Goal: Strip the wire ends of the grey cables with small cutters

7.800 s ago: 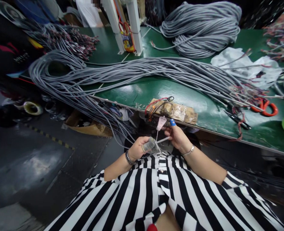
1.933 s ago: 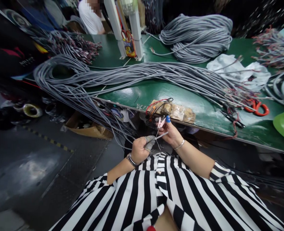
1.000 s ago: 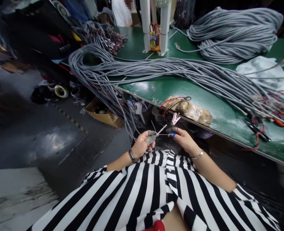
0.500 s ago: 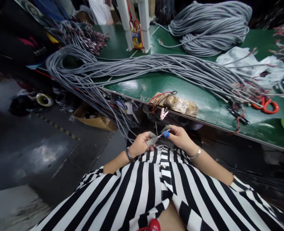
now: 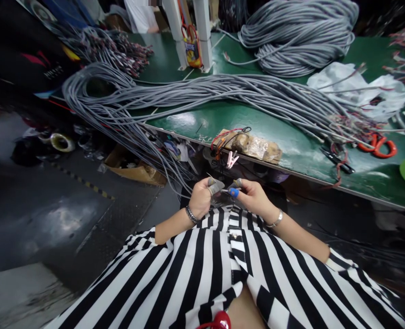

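Note:
My left hand (image 5: pixel 202 197) and my right hand (image 5: pixel 252 195) are held close together just above my lap, below the edge of the green bench (image 5: pixel 291 151). Both are pinched on a thin grey cable end (image 5: pixel 223 190) that runs between their fingertips. Grey finger cots cover my left fingertips and a blue one covers a right fingertip. A pink clip (image 5: pixel 232 159) hangs from the bench edge right above my hands, by a taped brown block (image 5: pixel 253 147) with red and black leads.
A long bundle of grey cables (image 5: pixel 202 98) lies across the bench and droops off its left end. A big grey coil (image 5: pixel 295 36) sits at the back. Orange-handled scissors (image 5: pixel 377 145), black pliers (image 5: pixel 336 161), white plastic (image 5: pixel 356 87) and a cardboard box (image 5: pixel 134 171) on the floor are nearby.
My hands have come closer together and risen slightly, and the cable end now lies level between the fingertips instead of sticking up. The view has swung left and back.

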`<move>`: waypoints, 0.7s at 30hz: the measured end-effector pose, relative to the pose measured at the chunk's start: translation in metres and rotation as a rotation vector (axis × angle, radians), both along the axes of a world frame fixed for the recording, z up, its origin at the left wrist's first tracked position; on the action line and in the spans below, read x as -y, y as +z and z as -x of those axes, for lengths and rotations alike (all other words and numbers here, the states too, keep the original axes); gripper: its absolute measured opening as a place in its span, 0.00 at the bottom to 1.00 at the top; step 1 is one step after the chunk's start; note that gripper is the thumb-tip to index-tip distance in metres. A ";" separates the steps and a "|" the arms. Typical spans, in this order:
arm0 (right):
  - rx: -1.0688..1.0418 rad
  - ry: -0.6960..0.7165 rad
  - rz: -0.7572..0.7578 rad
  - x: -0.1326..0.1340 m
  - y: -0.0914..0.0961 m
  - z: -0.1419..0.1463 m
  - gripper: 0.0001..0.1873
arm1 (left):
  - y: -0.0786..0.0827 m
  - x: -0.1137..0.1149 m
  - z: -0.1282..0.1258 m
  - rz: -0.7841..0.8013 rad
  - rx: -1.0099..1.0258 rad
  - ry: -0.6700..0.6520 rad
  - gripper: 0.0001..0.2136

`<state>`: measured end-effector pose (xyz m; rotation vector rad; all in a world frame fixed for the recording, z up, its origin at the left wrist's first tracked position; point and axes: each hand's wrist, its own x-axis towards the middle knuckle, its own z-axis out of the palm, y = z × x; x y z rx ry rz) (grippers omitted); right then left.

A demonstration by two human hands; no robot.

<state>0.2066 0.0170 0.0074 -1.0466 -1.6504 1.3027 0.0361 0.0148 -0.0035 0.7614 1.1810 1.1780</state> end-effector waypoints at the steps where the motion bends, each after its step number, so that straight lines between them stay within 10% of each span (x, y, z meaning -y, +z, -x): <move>1: 0.041 0.022 -0.049 0.001 0.001 0.000 0.09 | 0.000 -0.001 -0.001 0.029 0.033 0.048 0.16; 13: 0.091 0.158 -0.084 0.006 0.005 0.000 0.11 | 0.005 -0.042 0.039 0.075 0.259 0.425 0.18; 19: -0.253 -0.087 0.284 0.002 0.000 0.002 0.16 | -0.003 -0.012 0.032 -0.133 0.087 -0.485 0.28; 21: -0.297 -0.103 0.345 0.003 -0.002 0.004 0.17 | -0.001 -0.002 0.023 -0.129 0.018 -0.591 0.25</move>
